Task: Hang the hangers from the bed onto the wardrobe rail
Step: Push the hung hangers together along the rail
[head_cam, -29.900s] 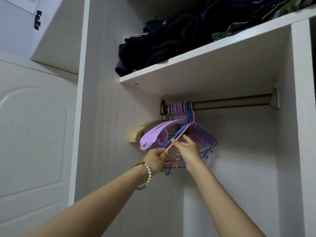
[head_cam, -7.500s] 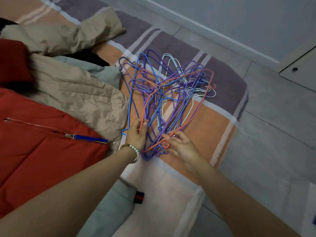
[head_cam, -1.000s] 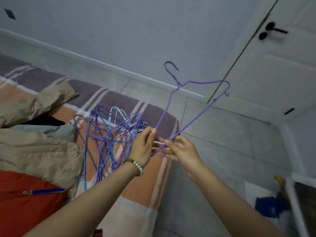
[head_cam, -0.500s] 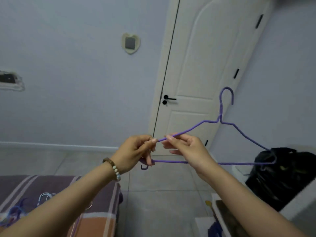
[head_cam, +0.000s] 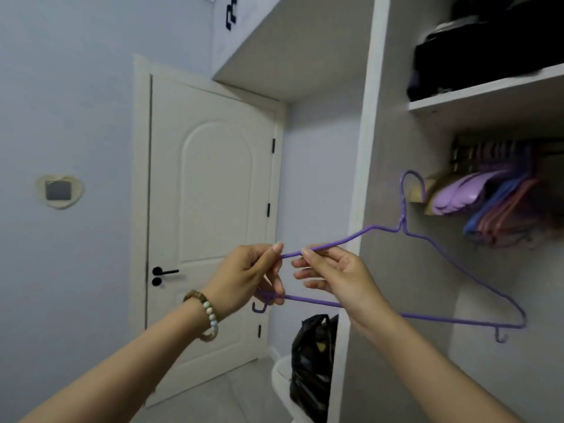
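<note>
Head view: purple hanger (head_cam: 433, 244) held upright, near left of wardrobe rail (head_cam: 549, 148).
Left hand (head_cam: 247, 277): pinching left corner.
Right hand (head_cam: 338, 277): fingers closed on sloping wire.
Rail: blurred, seemingly crowded with hung hangers (head_cam: 500, 209).
Advice: raise, hook over bare rail rightward.

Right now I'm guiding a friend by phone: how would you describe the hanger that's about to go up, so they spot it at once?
Find the open wardrobe right of the white door. In front of its side panel, both hands hold a purple wire hanger, hook upward. Unlike the hangers bunched on the rail, it hangs on nothing and is bare thin wire.
</note>
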Motion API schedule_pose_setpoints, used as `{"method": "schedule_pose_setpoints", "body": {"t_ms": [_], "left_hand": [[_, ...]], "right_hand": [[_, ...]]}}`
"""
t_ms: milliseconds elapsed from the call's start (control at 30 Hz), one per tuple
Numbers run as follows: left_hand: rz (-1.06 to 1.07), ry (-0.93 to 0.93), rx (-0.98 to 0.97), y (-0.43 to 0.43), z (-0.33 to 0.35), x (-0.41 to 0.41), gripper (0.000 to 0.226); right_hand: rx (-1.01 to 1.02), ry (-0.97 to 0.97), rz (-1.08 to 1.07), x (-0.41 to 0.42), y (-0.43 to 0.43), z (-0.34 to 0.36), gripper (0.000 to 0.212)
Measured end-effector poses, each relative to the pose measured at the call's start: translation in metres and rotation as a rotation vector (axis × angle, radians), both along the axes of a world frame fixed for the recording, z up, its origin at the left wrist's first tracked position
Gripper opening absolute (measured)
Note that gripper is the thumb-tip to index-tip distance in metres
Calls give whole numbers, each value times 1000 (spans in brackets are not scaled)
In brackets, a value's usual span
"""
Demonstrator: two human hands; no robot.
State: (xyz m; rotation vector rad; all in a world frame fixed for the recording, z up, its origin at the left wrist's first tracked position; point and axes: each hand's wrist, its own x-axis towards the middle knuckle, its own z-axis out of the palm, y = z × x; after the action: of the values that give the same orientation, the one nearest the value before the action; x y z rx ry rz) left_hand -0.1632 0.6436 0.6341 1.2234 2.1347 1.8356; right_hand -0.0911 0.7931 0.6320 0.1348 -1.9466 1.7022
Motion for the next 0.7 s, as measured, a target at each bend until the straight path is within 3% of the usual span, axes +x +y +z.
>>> {"method": "schedule_pose_setpoints", "body": {"t_ms": [233, 467, 700], "left_hand": [[-95, 98, 40, 144, 39, 34, 38], [-83, 183, 188, 274, 51, 66, 37], [-111, 150, 276, 379, 57, 83, 45]], "right_hand": [[-22, 106, -181, 43, 129, 36, 6], [-226, 421, -484, 69, 234, 59, 55], [-286, 524, -580, 67, 323, 80, 52]]}}
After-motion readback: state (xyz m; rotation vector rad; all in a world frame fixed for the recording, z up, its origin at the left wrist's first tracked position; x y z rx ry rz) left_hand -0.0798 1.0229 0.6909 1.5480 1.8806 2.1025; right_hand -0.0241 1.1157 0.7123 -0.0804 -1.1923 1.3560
